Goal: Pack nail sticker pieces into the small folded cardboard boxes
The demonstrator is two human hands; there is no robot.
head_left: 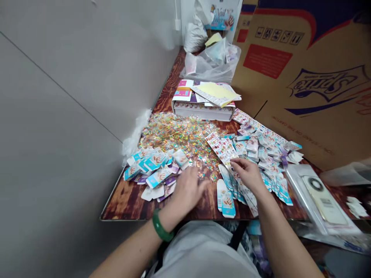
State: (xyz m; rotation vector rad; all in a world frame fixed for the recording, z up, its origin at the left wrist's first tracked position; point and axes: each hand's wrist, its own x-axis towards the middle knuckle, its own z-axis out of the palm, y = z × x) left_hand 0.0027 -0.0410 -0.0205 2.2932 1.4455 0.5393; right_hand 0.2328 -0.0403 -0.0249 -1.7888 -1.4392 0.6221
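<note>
My left hand (188,190), a green bangle on its wrist, lies palm down on the wooden table (127,200) at the near edge of a pile of small clear packets of coloured pieces (179,133); its fingers reach into the packets and what they hold is hidden. My right hand (248,173) rests on a row of flat blue and white cartons (232,193), fingers curled at the edge of a nail sticker sheet (222,146). Folded small boxes (153,166) are heaped just left of my left hand.
More folded cartons (266,144) spread to the right. A white box of sheets (203,102) stands behind the packets, with plastic bags (213,61) beyond. A large cardboard carton (304,77) walls off the right. A phone in plastic (321,199) lies at near right. A grey wall is on the left.
</note>
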